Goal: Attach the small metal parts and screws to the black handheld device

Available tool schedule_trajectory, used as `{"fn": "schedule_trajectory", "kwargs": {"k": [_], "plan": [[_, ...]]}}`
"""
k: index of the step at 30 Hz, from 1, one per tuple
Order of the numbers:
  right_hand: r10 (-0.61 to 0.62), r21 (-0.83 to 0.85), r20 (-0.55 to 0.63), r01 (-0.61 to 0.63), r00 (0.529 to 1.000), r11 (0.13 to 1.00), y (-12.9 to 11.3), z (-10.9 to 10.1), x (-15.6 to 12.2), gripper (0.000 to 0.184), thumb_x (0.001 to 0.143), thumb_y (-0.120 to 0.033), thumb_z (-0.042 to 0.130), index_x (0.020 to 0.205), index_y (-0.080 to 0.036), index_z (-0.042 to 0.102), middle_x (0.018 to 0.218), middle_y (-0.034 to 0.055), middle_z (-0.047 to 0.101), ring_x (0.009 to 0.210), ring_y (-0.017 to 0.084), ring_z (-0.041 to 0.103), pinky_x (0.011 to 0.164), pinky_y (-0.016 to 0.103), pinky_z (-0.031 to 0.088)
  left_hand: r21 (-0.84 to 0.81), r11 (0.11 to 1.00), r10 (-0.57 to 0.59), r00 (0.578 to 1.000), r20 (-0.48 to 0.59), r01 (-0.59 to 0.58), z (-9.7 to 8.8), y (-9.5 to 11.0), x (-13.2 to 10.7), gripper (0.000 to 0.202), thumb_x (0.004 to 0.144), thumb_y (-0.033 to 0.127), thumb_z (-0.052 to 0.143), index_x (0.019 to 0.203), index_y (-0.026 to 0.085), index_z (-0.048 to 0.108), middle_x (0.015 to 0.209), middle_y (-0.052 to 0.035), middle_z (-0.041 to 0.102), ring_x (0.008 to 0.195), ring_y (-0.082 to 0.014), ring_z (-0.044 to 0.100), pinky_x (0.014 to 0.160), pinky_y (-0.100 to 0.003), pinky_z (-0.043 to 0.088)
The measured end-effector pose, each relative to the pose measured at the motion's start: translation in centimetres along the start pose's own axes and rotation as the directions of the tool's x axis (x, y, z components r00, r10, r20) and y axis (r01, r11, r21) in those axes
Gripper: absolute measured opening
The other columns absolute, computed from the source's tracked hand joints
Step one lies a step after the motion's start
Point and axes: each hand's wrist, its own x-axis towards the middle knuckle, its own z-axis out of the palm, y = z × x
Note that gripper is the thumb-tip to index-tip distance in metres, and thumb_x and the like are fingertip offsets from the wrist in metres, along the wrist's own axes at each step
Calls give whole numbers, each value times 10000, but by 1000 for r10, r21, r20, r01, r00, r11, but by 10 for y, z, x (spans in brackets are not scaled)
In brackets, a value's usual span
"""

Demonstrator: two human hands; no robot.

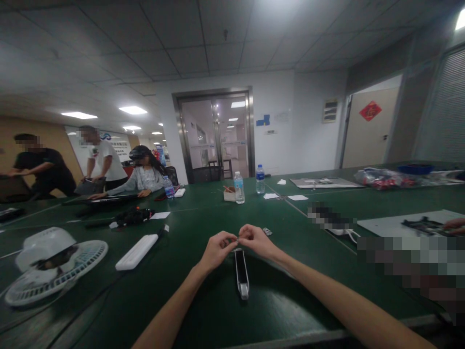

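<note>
My left hand (218, 249) and my right hand (256, 241) meet above the green table, their fingertips pinching a tiny silver part (237, 240). Its shape is too small to make out. Just below my hands, a narrow black-and-silver device (241, 274) lies lengthwise on the tabletop (203, 276), apart from both palms. A small metal piece (267, 231) rests close to my right hand, not touching it.
A white fan (54, 266) lies tilted at the left, beside a white oblong case (136, 252). Water bottles (239, 188) stand ahead. A seated person (145, 177) works at the far table. A co-worker's hand (456, 225) reaches over a grey board (395, 225) at the right.
</note>
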Motion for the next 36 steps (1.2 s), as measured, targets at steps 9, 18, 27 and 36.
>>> {"fn": "schedule_trajectory", "kwargs": {"k": [9, 18, 27, 36], "plan": [[9, 175, 14, -12, 1000, 984, -5, 8, -5, 316, 685, -406, 677, 807, -163, 516, 723, -8, 611, 673, 121, 580, 624, 246, 438, -236, 970, -67, 997, -45, 54, 1, 2, -1, 265, 744, 392, 634, 835, 147, 679, 819, -48, 653, 694, -146, 574, 632, -259, 457], [-94, -46, 0, 93, 996, 995, -1, 12, -5, 202, 762, -333, 602, 836, -158, 533, 728, -4, 601, 653, 114, 553, 609, 244, 422, -164, 985, -52, 999, -9, 50, -4, -2, -2, 300, 732, 437, 638, 811, 148, 655, 792, -28, 628, 665, -125, 545, 603, -239, 438], [-202, -655, 146, 247, 968, 714, -4, -24, -11, 101, 797, -248, 546, 829, -165, 594, 805, 28, 605, 742, 134, 541, 692, 252, 411, 136, 986, -139, 943, 303, 101, -26, -26, -2, 287, 764, 398, 583, 892, 153, 661, 785, -6, 617, 666, -118, 506, 603, -218, 389], [-92, -656, 309, 282, 947, 700, 7, -30, -12, 126, 775, -187, 509, 756, -150, 628, 702, 14, 595, 619, 103, 507, 588, 200, 370, 91, 988, -146, 941, 305, 124, -16, -34, -1, 277, 741, 397, 608, 867, 159, 675, 716, 11, 598, 627, -108, 491, 589, -211, 377]]}}
